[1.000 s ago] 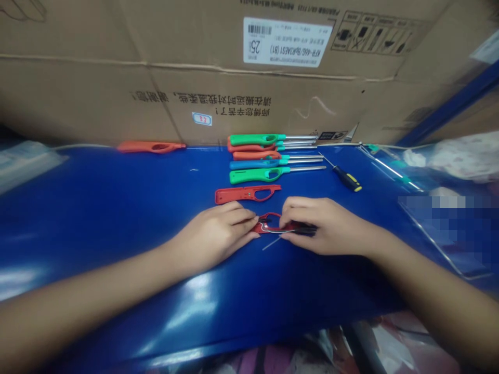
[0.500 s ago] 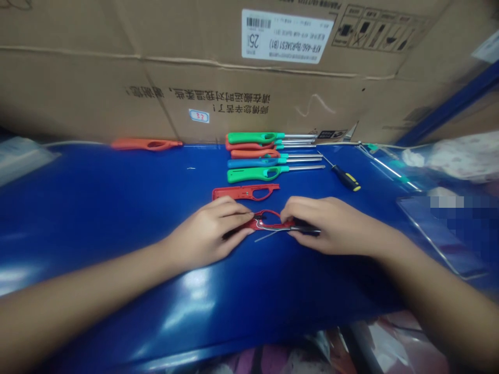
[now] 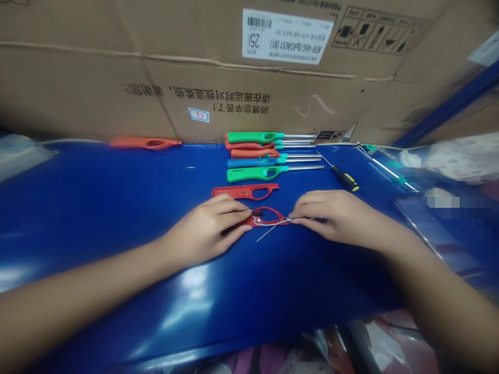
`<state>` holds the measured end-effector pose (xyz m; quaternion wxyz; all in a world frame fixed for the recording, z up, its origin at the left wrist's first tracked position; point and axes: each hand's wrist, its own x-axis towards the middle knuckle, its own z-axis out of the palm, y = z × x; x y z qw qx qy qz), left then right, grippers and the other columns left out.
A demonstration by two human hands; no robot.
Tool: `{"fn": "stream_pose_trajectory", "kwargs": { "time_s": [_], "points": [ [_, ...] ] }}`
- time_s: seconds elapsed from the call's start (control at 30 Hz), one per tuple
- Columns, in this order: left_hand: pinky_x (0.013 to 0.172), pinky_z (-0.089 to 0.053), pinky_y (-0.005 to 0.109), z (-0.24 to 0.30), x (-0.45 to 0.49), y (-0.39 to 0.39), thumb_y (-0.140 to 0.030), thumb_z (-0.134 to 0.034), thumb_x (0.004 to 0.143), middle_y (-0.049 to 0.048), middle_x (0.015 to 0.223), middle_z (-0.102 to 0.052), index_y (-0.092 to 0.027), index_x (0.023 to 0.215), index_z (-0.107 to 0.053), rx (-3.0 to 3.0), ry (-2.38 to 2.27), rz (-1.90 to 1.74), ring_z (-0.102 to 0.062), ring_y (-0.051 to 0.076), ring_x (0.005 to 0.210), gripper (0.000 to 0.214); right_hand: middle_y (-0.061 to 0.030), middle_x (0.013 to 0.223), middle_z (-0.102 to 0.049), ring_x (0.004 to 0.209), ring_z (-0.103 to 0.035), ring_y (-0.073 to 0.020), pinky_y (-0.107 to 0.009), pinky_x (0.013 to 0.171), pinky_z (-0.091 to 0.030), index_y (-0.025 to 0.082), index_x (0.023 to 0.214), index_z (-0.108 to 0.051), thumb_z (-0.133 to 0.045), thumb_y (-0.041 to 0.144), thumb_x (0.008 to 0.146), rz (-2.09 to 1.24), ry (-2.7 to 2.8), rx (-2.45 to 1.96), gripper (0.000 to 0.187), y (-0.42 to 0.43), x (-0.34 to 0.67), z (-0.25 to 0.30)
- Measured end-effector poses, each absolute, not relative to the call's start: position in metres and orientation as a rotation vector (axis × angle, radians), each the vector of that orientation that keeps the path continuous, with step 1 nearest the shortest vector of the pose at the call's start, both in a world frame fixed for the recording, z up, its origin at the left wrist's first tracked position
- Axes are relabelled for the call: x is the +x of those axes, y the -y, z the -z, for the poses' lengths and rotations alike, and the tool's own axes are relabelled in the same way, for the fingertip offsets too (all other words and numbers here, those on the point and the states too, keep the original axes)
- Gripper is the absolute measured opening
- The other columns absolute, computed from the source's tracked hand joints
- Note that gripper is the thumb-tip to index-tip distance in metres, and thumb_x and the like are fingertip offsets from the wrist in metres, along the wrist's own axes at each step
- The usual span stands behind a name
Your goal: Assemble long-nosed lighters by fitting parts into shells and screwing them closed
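Observation:
A red lighter-handle shell (image 3: pixel 268 216) lies flat on the blue table (image 3: pixel 117 208) in the middle. My left hand (image 3: pixel 210 228) is curled over its left end, fingers closed and pressing it down. My right hand (image 3: pixel 331 215) pinches a thin dark metal tube (image 3: pixel 307 220) at the shell's right end. A thin wire (image 3: pixel 267 232) sticks out from under the shell toward me. A second red shell half (image 3: pixel 245 191) lies just behind, untouched.
Behind are several finished long lighters (image 3: pixel 268 156) in green, orange and blue, with metal tubes pointing right. A black-and-yellow screwdriver (image 3: pixel 343 178) lies right of them, an orange shell (image 3: pixel 144 142) far left. A big cardboard box (image 3: pixel 234 67) walls the back. Clear bags lie at right.
My right hand has slid to the right, off the shell's loop, which shows fully now. My left hand has stayed on the shell's left end.

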<state>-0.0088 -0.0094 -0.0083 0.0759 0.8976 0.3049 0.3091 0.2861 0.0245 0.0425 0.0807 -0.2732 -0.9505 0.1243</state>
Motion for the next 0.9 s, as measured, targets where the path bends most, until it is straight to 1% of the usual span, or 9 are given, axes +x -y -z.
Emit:
{"fn": "stream_pose_trajectory", "kwargs": {
  "time_s": [0.2, 0.3, 0.53, 0.73, 0.83, 0.9],
  "points": [
    [0.088, -0.058, 0.037, 0.0087, -0.0073, 0.0091, -0.021, -0.064, 0.094, 0.0107, 0.108, -0.074, -0.014, 0.112, -0.072, 2.687, -0.936, -0.95, -0.069, 0.022, 0.098, 0.021, -0.0074, 0.101, -0.071, 0.091, -0.065, -0.0202, -0.032, 0.08, -0.05, 0.02, 0.103, -0.074, -0.05, 0.023, 0.101, -0.162, 2.941, -0.813, 0.024, -0.0191, 0.2851, -0.0404],
    [0.088, -0.058, 0.039, 0.0087, -0.0075, 0.0091, -0.021, -0.064, 0.094, 0.011, 0.108, -0.074, -0.013, 0.112, -0.072, 2.69, -0.939, -0.947, -0.069, 0.022, 0.097, 0.021, -0.0088, 0.1, -0.069, 0.091, -0.062, -0.0215, -0.034, 0.078, -0.049, 0.019, 0.103, -0.074, -0.049, 0.02, 0.1, -0.084, 2.983, -0.796, 0.025, -0.0176, 0.2846, -0.0398],
    [0.087, -0.058, 0.038, 0.0082, -0.0079, 0.0086, -0.021, -0.064, 0.095, 0.011, 0.108, -0.074, -0.012, 0.111, -0.072, 2.708, -0.929, -0.951, -0.069, 0.022, 0.097, 0.02, -0.008, 0.092, -0.069, 0.088, -0.06, -0.02, -0.031, 0.075, -0.048, 0.018, 0.097, -0.075, -0.049, 0.022, 0.102, -0.221, 2.942, -0.797, 0.027, -0.0205, 0.2836, -0.0412],
    [0.089, -0.058, 0.037, 0.0085, -0.0075, 0.0071, -0.023, -0.063, 0.096, 0.0107, 0.109, -0.074, -0.013, 0.113, -0.072, 2.701, -0.92, -0.927, -0.069, 0.021, 0.098, 0.021, -0.0075, 0.089, -0.069, 0.085, -0.059, -0.02, -0.031, 0.072, -0.046, 0.018, 0.094, -0.075, -0.049, 0.023, 0.101, -0.155, 2.948, -0.798, 0.027, -0.0192, 0.2832, -0.0426],
    [0.089, -0.058, 0.037, 0.0081, -0.0075, 0.0072, -0.023, -0.063, 0.096, 0.0104, 0.109, -0.074, -0.014, 0.112, -0.071, 2.708, -0.92, -0.938, -0.069, 0.021, 0.098, 0.021, -0.0069, 0.094, -0.069, 0.086, -0.061, -0.0196, -0.031, 0.073, -0.046, 0.02, 0.096, -0.075, -0.052, 0.025, 0.101, -0.129, 2.92, -0.856, 0.024, -0.0162, 0.2828, -0.0417],
    [0.089, -0.058, 0.037, 0.008, -0.0076, 0.0075, -0.023, -0.063, 0.096, 0.0103, 0.108, -0.074, -0.014, 0.112, -0.071, 2.711, -0.923, -0.947, -0.069, 0.021, 0.098, 0.02, -0.0067, 0.101, -0.068, 0.086, -0.063, -0.0184, -0.03, 0.074, -0.048, 0.021, 0.103, -0.073, -0.057, 0.028, 0.098, -0.218, 2.851, -0.927, 0.018, -0.0142, 0.2808, -0.0396]
  ]
}}
